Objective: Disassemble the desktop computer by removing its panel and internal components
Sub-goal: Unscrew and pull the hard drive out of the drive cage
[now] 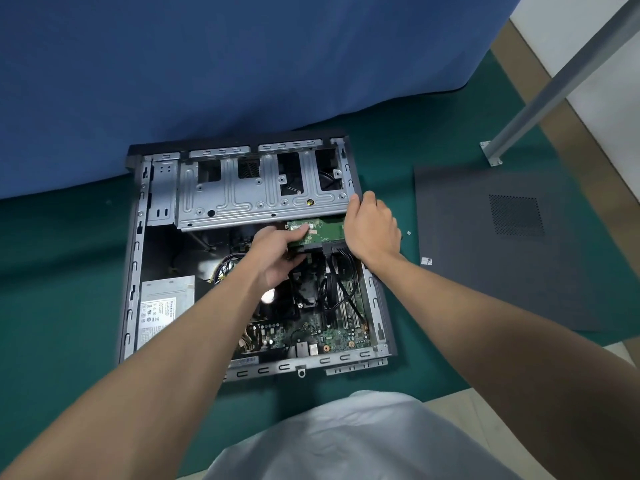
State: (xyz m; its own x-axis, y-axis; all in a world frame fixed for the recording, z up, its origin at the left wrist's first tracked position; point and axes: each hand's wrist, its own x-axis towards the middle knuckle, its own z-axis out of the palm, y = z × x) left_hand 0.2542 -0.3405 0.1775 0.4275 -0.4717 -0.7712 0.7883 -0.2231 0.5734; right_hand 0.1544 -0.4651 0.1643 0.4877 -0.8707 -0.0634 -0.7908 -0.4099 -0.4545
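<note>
The open desktop case [133,271] lies flat on a green mat, its inside facing up. A silver drive cage [242,195] spans the far half. Below its right end sits a hard drive [325,230] with a green circuit board facing up. My left hand [277,258] grips the drive's near left edge, thumb on top and fingers underneath. My right hand [370,226] curls over the case's right wall beside the drive, its fingertips hidden. The motherboard [311,330] and black cables [339,282] lie nearer me. The power supply [166,306] sits at the near left.
The removed dark side panel [519,251] lies flat on the mat to the right. A small screw [409,233] rests between case and panel. A blue cloth [207,64] hangs behind the case. A grey metal leg [554,84] stands at the far right.
</note>
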